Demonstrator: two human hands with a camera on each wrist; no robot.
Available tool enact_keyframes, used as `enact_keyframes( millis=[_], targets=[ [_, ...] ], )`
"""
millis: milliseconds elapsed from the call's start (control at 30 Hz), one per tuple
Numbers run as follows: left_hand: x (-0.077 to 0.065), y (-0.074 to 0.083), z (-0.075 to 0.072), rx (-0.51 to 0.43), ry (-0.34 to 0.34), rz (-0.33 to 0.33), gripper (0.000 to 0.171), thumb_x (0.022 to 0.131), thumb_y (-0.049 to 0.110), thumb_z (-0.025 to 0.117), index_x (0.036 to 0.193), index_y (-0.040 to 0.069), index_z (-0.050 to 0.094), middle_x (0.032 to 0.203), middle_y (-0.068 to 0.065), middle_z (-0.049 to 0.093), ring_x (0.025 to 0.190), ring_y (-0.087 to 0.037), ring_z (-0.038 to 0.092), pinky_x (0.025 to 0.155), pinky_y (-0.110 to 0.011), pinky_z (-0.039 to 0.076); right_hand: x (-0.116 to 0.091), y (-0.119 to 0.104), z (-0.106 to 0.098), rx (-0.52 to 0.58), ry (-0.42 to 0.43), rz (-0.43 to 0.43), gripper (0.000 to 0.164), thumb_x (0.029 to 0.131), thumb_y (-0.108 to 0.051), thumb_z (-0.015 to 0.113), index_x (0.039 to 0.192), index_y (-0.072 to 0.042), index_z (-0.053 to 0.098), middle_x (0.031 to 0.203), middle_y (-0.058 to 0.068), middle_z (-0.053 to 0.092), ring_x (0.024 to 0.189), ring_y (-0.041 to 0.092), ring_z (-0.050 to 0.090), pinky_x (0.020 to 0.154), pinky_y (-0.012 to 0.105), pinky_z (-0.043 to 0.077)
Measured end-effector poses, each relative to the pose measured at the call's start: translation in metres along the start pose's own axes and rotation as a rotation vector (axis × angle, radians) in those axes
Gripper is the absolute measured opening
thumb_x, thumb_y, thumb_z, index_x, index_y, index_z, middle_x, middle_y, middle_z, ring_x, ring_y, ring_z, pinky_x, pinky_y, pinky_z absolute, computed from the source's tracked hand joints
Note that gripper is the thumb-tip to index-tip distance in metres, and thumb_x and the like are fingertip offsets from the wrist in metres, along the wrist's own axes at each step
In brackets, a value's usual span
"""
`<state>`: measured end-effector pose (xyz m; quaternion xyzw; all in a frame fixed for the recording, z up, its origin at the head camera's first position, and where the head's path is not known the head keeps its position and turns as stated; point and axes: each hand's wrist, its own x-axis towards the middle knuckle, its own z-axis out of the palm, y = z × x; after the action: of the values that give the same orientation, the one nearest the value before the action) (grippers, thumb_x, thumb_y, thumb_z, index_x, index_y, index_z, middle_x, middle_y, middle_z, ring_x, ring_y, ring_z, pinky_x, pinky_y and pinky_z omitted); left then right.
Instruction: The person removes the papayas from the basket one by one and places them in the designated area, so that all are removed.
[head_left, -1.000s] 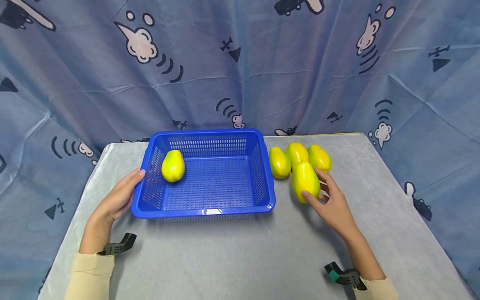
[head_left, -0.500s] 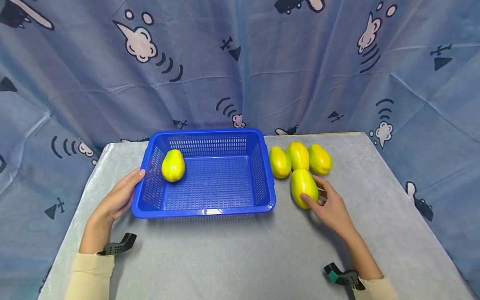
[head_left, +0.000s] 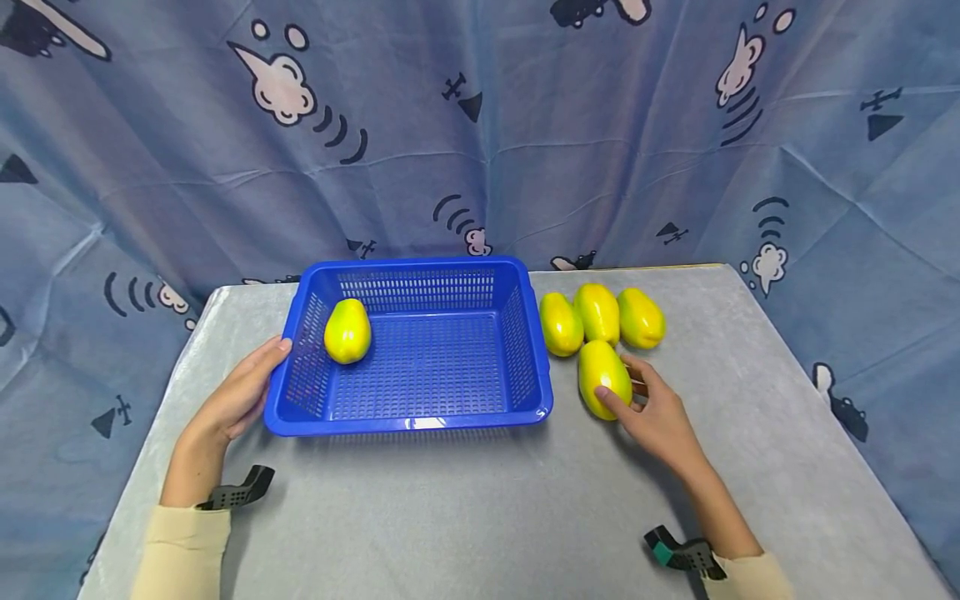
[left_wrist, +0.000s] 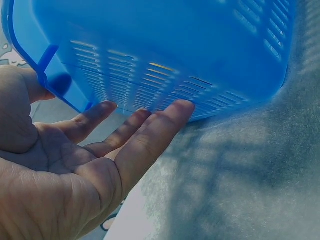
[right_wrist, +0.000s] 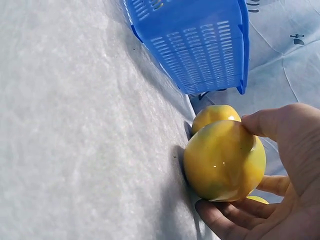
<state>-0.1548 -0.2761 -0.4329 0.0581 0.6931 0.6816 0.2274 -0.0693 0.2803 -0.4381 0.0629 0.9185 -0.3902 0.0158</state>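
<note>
A blue plastic basket with slotted walls stands on the table, and one yellow-green papaya lies inside at its left end. My left hand holds the basket's left rim, thumb on top and fingers against the slotted outer wall. To the right of the basket, my right hand grips another papaya, thumb on the near side and fingers round its right side and underside. Whether this fruit touches the table I cannot tell.
Behind the gripped fruit, three more papayas lie side by side: a left one, a middle one and a right one. A blue patterned curtain hangs behind the grey table.
My right hand has brought the gripped papaya slightly toward me and to the left, away from the three behind it. The left hand and basket have stayed in place.
</note>
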Motion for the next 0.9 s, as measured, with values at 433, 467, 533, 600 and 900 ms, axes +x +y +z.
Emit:
enact_keyframes(
  millis=[433, 467, 533, 600, 900],
  targets=[
    [0.0005, -0.0001, 0.0000, 0.022, 0.000, 0.004, 0.076, 0.116, 0.044, 0.034, 0.167, -0.005, 0.005, 0.121, 0.013, 0.070, 0.110, -0.005, 0.071, 0.090, -0.027, 0.064, -0.0005, -0.0048, 0.0043, -0.030, 0.002, 0.067, 0.082, 0.103, -0.052, 0.066, 0.162, -0.003, 0.035, 0.157, 0.032, 0.048, 0.136, 0.051, 0.055, 0.112, 0.065, 0.049],
    [0.0005, -0.0002, -0.0001, 0.022, -0.001, 0.006, 0.076, 0.116, 0.044, 0.034, 0.167, -0.005, 0.005, 0.121, 0.013, 0.070, 0.110, -0.005, 0.071, 0.090, -0.027, 0.064, -0.0007, -0.0049, 0.0045, -0.029, 0.001, 0.070, 0.083, 0.102, -0.052, 0.066, 0.162, -0.004, 0.035, 0.156, 0.032, 0.048, 0.136, 0.051, 0.055, 0.111, 0.064, 0.050],
    [0.0003, -0.0002, -0.0001, 0.021, -0.004, 0.008, 0.076, 0.116, 0.043, 0.033, 0.167, -0.005, 0.004, 0.121, 0.013, 0.070, 0.109, -0.005, 0.072, 0.090, -0.027, 0.064, -0.0010, -0.0051, 0.0044, -0.031, 0.002, 0.073, 0.083, 0.103, -0.052, 0.065, 0.162, -0.004, 0.035, 0.156, 0.032, 0.049, 0.135, 0.050, 0.055, 0.109, 0.064, 0.052],
    [-0.0003, 0.0003, 0.0001, 0.018, -0.004, 0.008, 0.076, 0.116, 0.043, 0.033, 0.167, -0.005, 0.004, 0.120, 0.013, 0.071, 0.109, -0.005, 0.072, 0.089, -0.027, 0.064, -0.0016, -0.0056, 0.0038, -0.030, 0.002, 0.070, 0.083, 0.103, -0.051, 0.065, 0.163, -0.003, 0.034, 0.158, 0.031, 0.047, 0.136, 0.050, 0.055, 0.108, 0.063, 0.053],
    [-0.0003, 0.0005, 0.0004, 0.009, -0.008, 0.008, 0.075, 0.117, 0.042, 0.033, 0.166, -0.006, 0.004, 0.119, 0.013, 0.072, 0.107, -0.006, 0.073, 0.088, -0.028, 0.064, -0.0030, -0.0091, -0.0019, 0.001, 0.065, -0.035, 0.076, 0.104, -0.040, 0.067, 0.160, 0.001, 0.037, 0.158, 0.030, 0.045, 0.139, 0.049, 0.052, 0.110, 0.063, 0.052]
  ],
)
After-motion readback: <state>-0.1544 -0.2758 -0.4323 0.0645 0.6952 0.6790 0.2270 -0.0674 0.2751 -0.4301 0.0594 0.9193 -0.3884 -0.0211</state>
